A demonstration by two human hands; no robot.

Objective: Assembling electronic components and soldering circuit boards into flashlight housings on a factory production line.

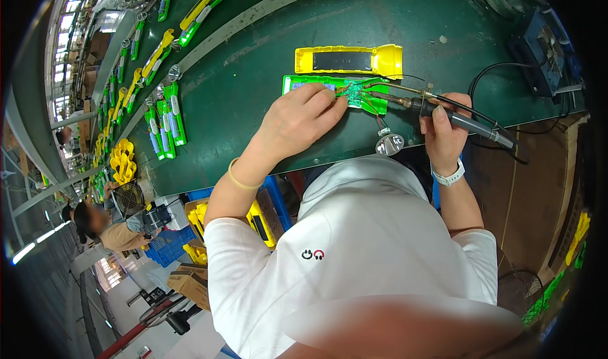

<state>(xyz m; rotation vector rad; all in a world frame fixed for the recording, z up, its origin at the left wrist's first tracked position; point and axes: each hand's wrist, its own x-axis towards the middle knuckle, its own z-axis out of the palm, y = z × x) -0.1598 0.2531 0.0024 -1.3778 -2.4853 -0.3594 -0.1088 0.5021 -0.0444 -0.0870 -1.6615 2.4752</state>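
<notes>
A green plastic housing half (379, 106) lies near the table's front edge, with a small green circuit board (354, 94) and thin coloured wires in it. My left hand (301, 119) rests over its left part, fingertips pinched together beside the board; what they hold is hidden. My right hand (443, 128) grips a soldering iron (467, 122) with a thin metal feed tube alongside. The iron's tip points left and reaches the board. Below the housing, a silver lamp reflector (389, 143) hangs on wires at the table edge.
A yellow housing half (386, 60) with a dark panel lies just beyond. A blue machine (538, 55) with black cables stands at the right. Several green pieces (170, 124) and yellow shells (123, 159) lie left. Another person (114, 229) is at the far left.
</notes>
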